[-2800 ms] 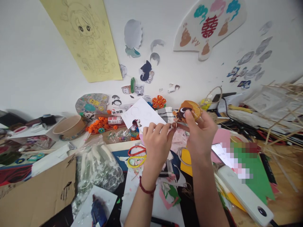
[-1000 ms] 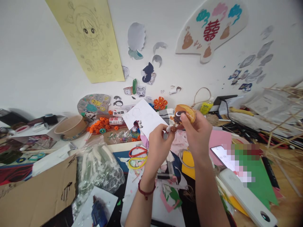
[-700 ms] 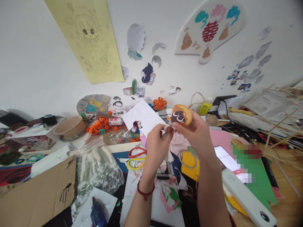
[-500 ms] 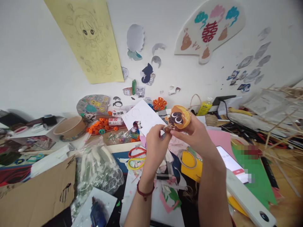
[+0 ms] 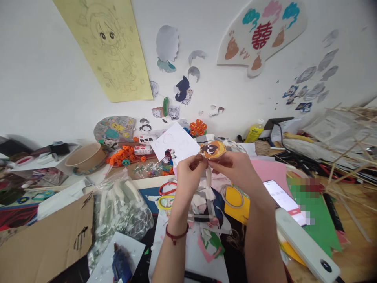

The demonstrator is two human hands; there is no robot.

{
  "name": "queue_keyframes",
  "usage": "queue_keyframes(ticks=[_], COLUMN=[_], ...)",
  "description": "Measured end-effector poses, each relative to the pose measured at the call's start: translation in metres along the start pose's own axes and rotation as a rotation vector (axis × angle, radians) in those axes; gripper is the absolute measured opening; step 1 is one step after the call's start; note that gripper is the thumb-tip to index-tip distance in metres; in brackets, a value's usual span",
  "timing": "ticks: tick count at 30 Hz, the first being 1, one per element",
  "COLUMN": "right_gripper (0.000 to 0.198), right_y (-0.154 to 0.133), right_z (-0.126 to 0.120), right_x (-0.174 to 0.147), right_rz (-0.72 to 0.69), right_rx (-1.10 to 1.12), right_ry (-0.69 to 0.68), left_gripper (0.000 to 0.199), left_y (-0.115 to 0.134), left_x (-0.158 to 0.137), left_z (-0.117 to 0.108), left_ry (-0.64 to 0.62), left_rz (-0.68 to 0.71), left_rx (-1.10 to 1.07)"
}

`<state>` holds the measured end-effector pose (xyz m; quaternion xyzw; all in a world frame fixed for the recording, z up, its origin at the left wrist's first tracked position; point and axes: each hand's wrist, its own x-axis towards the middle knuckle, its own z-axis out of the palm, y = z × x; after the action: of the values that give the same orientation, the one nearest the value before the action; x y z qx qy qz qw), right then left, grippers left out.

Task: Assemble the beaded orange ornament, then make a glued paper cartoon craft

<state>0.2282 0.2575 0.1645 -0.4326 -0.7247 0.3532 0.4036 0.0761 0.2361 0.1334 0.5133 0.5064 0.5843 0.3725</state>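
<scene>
Between my hands, above the middle of the desk, is a round orange cartoon-face pendant [image 5: 217,149] with big white eyes, tilted away from me. My left hand [image 5: 190,173] pinches its left end by a small brown bead or knob. The right hand [image 5: 238,169] grips its lower right edge, fingers closed and partly hidden. From beneath the pendant a pale tassel [image 5: 209,190] hangs down. A thin cord loop curves out at its right. Behind the left hand lies a white paper [image 5: 179,139] with faint pencil lines.
Scissors [image 5: 167,188] with red and yellow handles lie below the left hand. A roll of tape [image 5: 232,195] rests on yellow paper. A phone [image 5: 284,200] is at the right, a blue glue gun [image 5: 121,263] at the front left, cardboard [image 5: 47,239] beside it.
The pendant has tipped from facing me to lying flatter, and it sits slightly lower and further left. The right hand has rotated with it; the tassel now hangs in plain sight.
</scene>
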Motion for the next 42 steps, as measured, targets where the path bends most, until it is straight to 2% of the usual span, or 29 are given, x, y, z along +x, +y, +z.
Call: queue_keyframes(ticks=[4,9,14,20,26,30,36,40,42], right_gripper=[0.012,0.012,0.015,0.019,0.014,0.01,0.01,0.013,0.02], right_y=[-0.001,0.0,0.0,0.003,0.009,0.013,0.018,0.025,0.031], right_z=[0.003,0.005,0.005,0.008,0.014,0.015,0.017,0.02,0.022], right_x=[0.002,0.004,0.005,0.008,0.011,0.013,0.017,0.022,0.024], right_rz=[-0.055,-0.081,-0.068,-0.081,-0.065,-0.036,0.001,-0.003,0.011], right_rx=[-0.038,-0.106,-0.033,0.013,0.087,0.026,-0.164,-0.213,-0.144], right_ry=[-0.01,-0.035,-0.055,0.008,0.008,-0.041,-0.103,-0.165,-0.206], left_gripper=[0.026,0.028,0.028,0.032,0.035,0.033,0.042,0.053,0.056], left_y=[-0.002,0.003,0.01,0.009,0.011,0.011,0.006,0.006,0.007], left_x=[0.001,0.0,0.0,0.001,0.0,0.0,0.002,0.003,0.003], left_z=[-0.001,-0.003,-0.005,-0.008,-0.01,-0.009,-0.009,-0.011,-0.013], left_ry=[0.026,0.027,0.024,-0.005,-0.013,0.046,0.043,-0.048,-0.102], left_rz=[-0.026,0.02,0.03,0.037,0.053,-0.016,-0.108,-0.205,-0.25], left_rx=[-0.013,-0.002,-0.054,-0.049,-0.039,-0.149,-0.278,-0.376,-0.41])
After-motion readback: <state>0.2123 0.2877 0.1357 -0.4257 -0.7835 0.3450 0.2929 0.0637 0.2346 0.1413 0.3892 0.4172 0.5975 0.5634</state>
